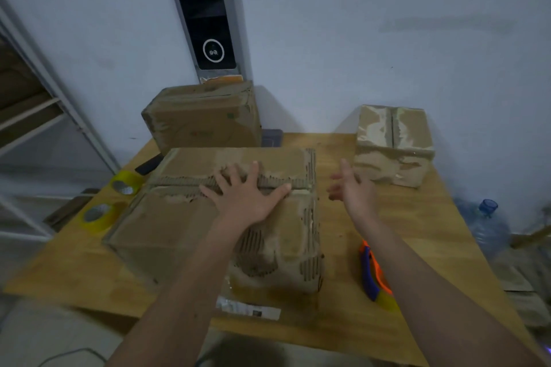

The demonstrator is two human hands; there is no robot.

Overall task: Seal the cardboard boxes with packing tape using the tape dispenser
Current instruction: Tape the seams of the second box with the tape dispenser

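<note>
A large worn cardboard box [167,226] sits in the middle of the wooden table [417,217], its top flaps closed along a torn centre seam. My left hand [247,191] presses flat on the seam with fingers spread. My right hand [354,188] hovers open in the air to the right of the box, holding nothing. The orange and blue tape dispenser [374,274] lies on the table under my right forearm. A smaller box [393,146] stands at the back right. Another box [202,116] stands behind the large one.
Two yellowish tape rolls [98,216] [126,183] lie at the table's left edge. A dark flat object [147,165] lies behind them. A water jug [489,223] stands on the floor at right. Metal shelving [35,116] stands at left, the wall close behind.
</note>
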